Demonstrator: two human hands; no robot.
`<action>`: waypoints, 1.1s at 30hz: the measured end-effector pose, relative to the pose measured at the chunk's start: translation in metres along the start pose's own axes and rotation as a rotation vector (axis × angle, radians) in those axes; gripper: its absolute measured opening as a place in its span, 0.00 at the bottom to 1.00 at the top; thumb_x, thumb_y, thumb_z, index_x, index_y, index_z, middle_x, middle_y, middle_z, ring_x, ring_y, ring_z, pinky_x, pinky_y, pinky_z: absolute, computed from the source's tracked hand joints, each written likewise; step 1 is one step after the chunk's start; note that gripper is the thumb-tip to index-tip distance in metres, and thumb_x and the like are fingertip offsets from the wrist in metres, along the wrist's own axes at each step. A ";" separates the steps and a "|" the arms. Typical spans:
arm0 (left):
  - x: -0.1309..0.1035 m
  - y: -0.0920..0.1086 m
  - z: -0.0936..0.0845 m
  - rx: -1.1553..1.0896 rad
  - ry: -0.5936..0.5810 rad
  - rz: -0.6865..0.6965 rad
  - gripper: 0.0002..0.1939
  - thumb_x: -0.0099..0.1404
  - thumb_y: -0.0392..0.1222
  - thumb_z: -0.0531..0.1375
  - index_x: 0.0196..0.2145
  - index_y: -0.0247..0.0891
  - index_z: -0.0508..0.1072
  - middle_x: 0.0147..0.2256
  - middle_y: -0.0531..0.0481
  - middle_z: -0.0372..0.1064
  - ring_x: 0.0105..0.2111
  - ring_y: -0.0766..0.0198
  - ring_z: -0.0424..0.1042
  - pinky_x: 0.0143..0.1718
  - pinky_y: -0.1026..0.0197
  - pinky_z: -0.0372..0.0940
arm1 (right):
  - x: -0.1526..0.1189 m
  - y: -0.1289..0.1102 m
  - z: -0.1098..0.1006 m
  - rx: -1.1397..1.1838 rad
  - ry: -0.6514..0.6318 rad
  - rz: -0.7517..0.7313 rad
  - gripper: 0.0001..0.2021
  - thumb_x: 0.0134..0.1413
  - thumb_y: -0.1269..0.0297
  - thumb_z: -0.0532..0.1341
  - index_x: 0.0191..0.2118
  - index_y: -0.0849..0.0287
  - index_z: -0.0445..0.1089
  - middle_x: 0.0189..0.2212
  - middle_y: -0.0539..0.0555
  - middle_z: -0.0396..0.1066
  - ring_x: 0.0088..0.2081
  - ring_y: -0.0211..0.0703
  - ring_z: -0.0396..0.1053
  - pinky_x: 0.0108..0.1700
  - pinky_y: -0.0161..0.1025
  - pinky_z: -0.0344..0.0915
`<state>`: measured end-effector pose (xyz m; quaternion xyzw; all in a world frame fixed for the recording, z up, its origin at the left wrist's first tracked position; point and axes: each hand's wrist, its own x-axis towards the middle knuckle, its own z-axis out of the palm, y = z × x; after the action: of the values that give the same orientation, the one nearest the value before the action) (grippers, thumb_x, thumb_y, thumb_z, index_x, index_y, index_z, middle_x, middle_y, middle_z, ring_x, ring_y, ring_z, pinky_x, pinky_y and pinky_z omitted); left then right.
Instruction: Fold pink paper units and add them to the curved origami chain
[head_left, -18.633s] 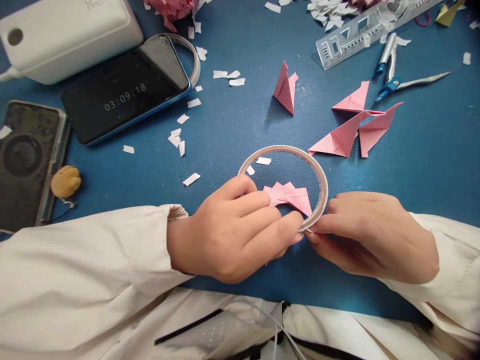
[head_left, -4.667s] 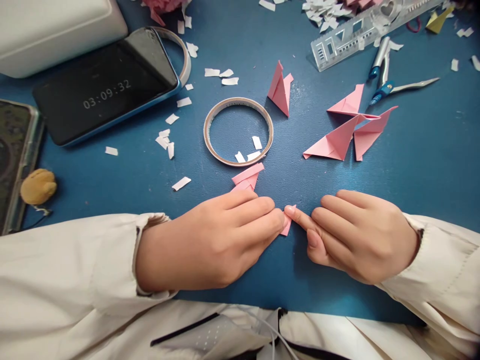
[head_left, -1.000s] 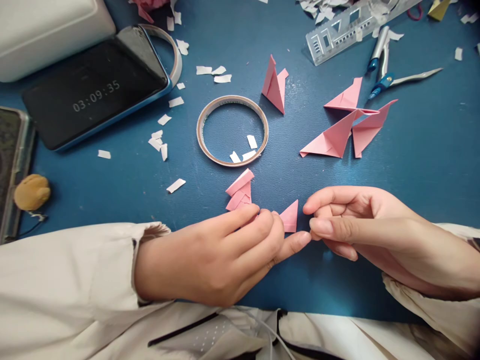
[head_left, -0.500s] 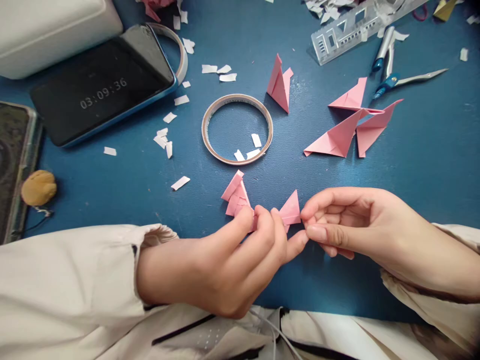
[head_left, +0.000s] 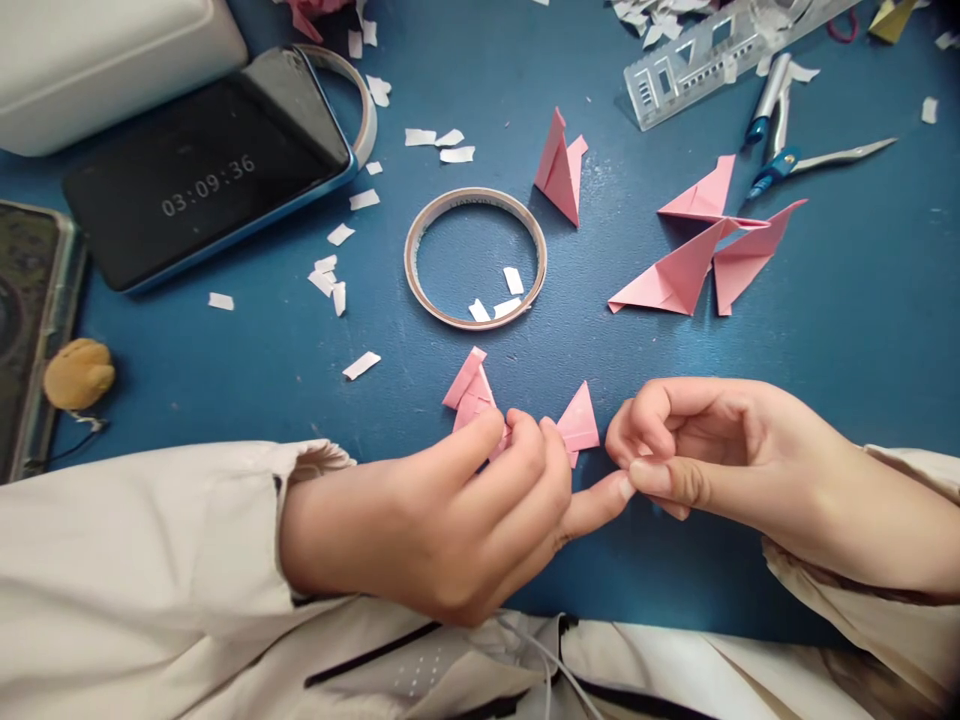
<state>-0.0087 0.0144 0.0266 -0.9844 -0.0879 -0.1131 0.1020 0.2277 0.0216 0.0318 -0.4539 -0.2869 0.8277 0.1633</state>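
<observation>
Between the fingers of my left hand [head_left: 472, 520] is a folded pink paper piece [head_left: 471, 392], partly covered by the fingers; a pink triangular flap [head_left: 580, 420] shows on its right side. The little finger of that hand stretches out toward my right hand [head_left: 697, 450]. My right thumb and fingers are closed in a pinch at that fingertip, and whatever lies between them is too small to make out. Beyond the hands lies a ring-shaped roll of double-sided tape [head_left: 412, 285], with small white paper scraps [head_left: 512, 280] inside it.
A folded pink piece [head_left: 559, 175] stands behind the tape, and a joined pink paper shape [head_left: 675, 275] sits to its right. Farther back are a clear ruler [head_left: 675, 85] and a compass [head_left: 784, 160]. At left are a phone [head_left: 210, 180] and several white scraps [head_left: 362, 365].
My left little finger has stretched farther right, and the right fingertips have shifted slightly right with it, away from the pink flap. The pink piece has tilted a little.
</observation>
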 end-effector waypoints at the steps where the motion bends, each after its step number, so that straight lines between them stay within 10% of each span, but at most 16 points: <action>1: 0.000 -0.001 0.000 -0.001 0.005 0.000 0.20 0.71 0.37 0.49 0.57 0.28 0.66 0.39 0.45 0.76 0.36 0.59 0.75 0.31 0.59 0.72 | 0.001 0.000 0.000 0.015 -0.009 -0.008 0.11 0.49 0.71 0.69 0.25 0.60 0.65 0.26 0.46 0.66 0.24 0.25 0.62 0.27 0.22 0.61; 15: -0.005 -0.006 0.002 -0.059 0.093 0.019 0.21 0.72 0.33 0.45 0.56 0.21 0.66 0.39 0.42 0.78 0.35 0.57 0.77 0.32 0.57 0.74 | 0.008 -0.011 0.000 0.195 -0.081 0.109 0.20 0.47 0.70 0.70 0.20 0.60 0.56 0.21 0.46 0.64 0.20 0.29 0.58 0.17 0.28 0.45; 23: -0.002 -0.006 0.005 -0.101 0.122 -0.122 0.13 0.66 0.41 0.61 0.40 0.26 0.75 0.34 0.45 0.78 0.33 0.57 0.76 0.31 0.55 0.73 | 0.009 -0.013 0.003 0.191 -0.077 0.124 0.22 0.48 0.67 0.70 0.19 0.60 0.54 0.20 0.48 0.70 0.13 0.24 0.55 0.13 0.26 0.43; 33: -0.004 -0.007 0.004 -0.193 0.084 -0.083 0.15 0.68 0.33 0.49 0.41 0.27 0.75 0.41 0.42 0.76 0.40 0.54 0.75 0.38 0.53 0.71 | 0.008 -0.014 0.004 0.123 -0.037 0.123 0.23 0.47 0.64 0.70 0.19 0.58 0.53 0.17 0.49 0.69 0.12 0.27 0.55 0.12 0.28 0.40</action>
<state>-0.0132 0.0211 0.0233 -0.9796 -0.1130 -0.1663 0.0054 0.2202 0.0350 0.0369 -0.4442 -0.2099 0.8605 0.1344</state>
